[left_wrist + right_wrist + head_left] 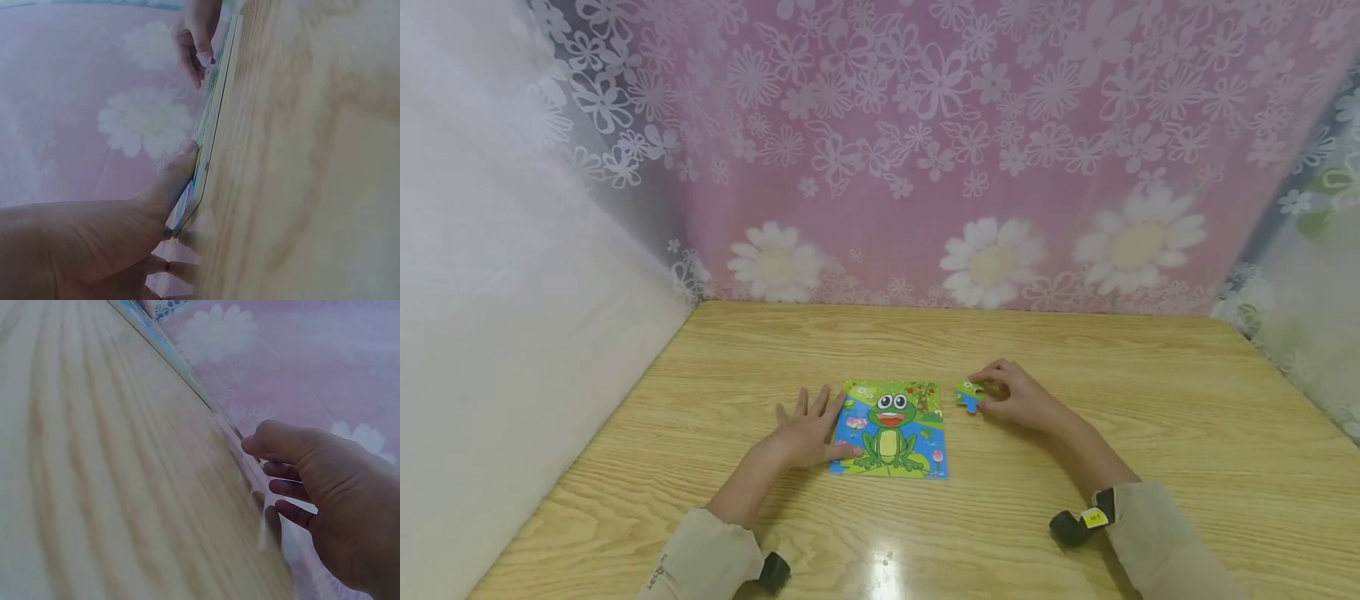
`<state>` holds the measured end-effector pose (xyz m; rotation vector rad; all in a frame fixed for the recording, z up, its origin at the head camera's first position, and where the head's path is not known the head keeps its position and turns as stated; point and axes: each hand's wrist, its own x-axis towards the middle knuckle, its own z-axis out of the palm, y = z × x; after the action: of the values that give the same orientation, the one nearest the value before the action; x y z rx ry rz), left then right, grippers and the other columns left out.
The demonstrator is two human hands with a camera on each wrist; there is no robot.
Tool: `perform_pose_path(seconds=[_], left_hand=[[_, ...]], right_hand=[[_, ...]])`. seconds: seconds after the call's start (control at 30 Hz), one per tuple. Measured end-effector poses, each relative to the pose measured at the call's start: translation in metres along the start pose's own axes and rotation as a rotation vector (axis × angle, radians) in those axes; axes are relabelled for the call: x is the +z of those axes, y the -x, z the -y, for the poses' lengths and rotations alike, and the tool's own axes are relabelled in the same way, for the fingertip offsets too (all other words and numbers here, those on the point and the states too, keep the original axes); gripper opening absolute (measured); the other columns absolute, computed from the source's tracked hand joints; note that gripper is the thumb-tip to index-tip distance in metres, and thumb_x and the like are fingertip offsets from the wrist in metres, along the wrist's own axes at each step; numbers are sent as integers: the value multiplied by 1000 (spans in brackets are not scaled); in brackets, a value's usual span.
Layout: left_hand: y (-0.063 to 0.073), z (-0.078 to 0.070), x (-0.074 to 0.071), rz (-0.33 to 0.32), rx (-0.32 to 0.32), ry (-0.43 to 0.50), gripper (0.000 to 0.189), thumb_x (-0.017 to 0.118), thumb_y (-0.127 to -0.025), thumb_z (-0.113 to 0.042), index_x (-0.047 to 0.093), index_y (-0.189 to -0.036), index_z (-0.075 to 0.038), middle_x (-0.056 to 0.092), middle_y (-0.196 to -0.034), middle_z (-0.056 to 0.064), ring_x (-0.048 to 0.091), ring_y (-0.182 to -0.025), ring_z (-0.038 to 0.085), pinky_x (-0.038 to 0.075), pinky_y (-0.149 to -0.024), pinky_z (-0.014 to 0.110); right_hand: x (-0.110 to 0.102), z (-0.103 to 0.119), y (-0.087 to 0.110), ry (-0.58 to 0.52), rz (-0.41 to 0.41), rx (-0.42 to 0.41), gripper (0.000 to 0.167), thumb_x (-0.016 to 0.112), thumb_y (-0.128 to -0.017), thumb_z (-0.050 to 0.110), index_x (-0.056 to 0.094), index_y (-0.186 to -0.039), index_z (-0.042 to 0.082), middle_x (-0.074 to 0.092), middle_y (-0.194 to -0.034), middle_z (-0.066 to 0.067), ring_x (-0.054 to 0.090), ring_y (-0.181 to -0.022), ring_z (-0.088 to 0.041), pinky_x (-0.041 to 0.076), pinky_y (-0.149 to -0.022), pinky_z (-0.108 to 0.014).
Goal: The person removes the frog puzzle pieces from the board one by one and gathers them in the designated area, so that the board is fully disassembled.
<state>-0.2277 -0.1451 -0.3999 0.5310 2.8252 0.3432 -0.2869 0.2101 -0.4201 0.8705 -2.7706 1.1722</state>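
A square frog puzzle (889, 437) lies flat on the wooden table, its bright picture facing up. My left hand (805, 437) rests at its left side, fingers spread along the edge and thumb over the lower left of the picture. From low down in the left wrist view, the left thumb (172, 178) touches the puzzle's edge. To the right of the puzzle, my right hand (1018, 402) pinches a small green and blue puzzle piece (969, 402) between thumb and fingers. In the right wrist view, that hand (340, 484) largely hides the piece.
The wood-grain table (895, 533) runs back to a pink flowered curtain (880, 208). A white sheet (512, 275) hangs along the left, and another flowered cloth (1315, 275) at the right. Each sleeve carries a black wrist camera, such as the right one (1070, 528).
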Motion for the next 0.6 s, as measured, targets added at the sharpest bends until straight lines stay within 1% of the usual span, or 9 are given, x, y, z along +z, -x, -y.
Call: perform_pose_path(seconds=[0.1, 0.23, 0.37, 0.6], left_hand=[[1, -1, -1, -2, 7, 6, 95, 52, -81, -65, 13, -149, -10, 5, -151, 19, -3, -132, 47, 0, -94, 71], [2, -2, -2, -2, 9, 6, 95, 52, -81, -64, 14, -148, -10, 5, -150, 19, -3, -132, 47, 0, -94, 71], [0, 0, -1, -2, 12, 9, 94, 52, -81, -63, 13, -149, -11, 4, -151, 18, -4, -132, 47, -1, -94, 70], [0, 0, 0, -3, 19, 12, 94, 51, -81, -64, 12, -149, -11, 3, -151, 18, -5, -132, 46, -2, -94, 70]], right_hand=[[1, -4, 1, -17, 1, -15, 40, 68, -83, 10, 58, -120, -1, 49, -111, -11, 42, -110, -34, 31, -94, -54], [1, -6, 1, -12, 5, -39, 39, 67, -84, 11, 58, -120, -1, 49, -111, -13, 43, -108, -34, 33, -92, -53], [0, -6, 3, 3, 10, -27, 38, 67, -85, 14, 58, -120, 1, 49, -113, -12, 41, -110, -35, 32, -92, -54], [-1, -4, 6, -19, 15, -6, 38, 67, -85, 16, 59, -120, 2, 48, -116, -14, 36, -114, -37, 29, -94, -57]])
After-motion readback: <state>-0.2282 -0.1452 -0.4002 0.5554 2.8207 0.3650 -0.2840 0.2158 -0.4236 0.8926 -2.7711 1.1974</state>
